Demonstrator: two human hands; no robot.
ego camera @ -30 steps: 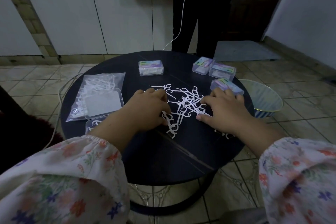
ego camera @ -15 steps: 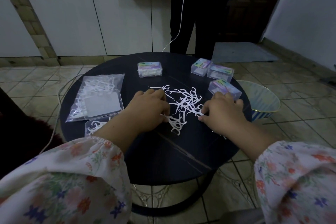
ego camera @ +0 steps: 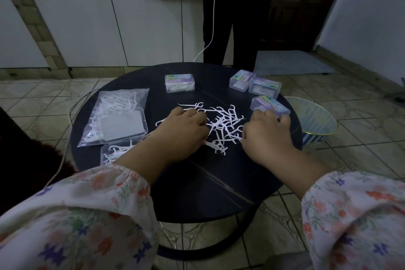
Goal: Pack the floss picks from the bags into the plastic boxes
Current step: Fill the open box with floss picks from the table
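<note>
A loose pile of white floss picks (ego camera: 223, 125) lies mid-table on the round dark table (ego camera: 197, 186). My left hand (ego camera: 182, 131) covers the pile's left side, fingers curled down onto picks. At the right side, my right hand (ego camera: 267, 136) has curled fingers and its thumb against picks. A clear bag (ego camera: 114, 103) with more picks lies at the left, a clear lid (ego camera: 125, 125) on top of it. An open box (ego camera: 114, 152) holding a few picks sits near my left forearm. Closed boxes stand at the back (ego camera: 179, 83) and back right (ego camera: 242, 78), (ego camera: 265, 87), (ego camera: 269, 105).
A striped bowl (ego camera: 317, 120) sits on the floor by the table's right edge. A person's dark legs (ego camera: 230, 17) stand just behind the table, with a white cable (ego camera: 211, 28) hanging there. Another cable (ego camera: 63, 160) runs past the left edge. Tiled floor surrounds the table.
Both hands have drawn slightly inward on the pile, and the picks between them are bunched a little tighter. Boxes and bag have not moved.
</note>
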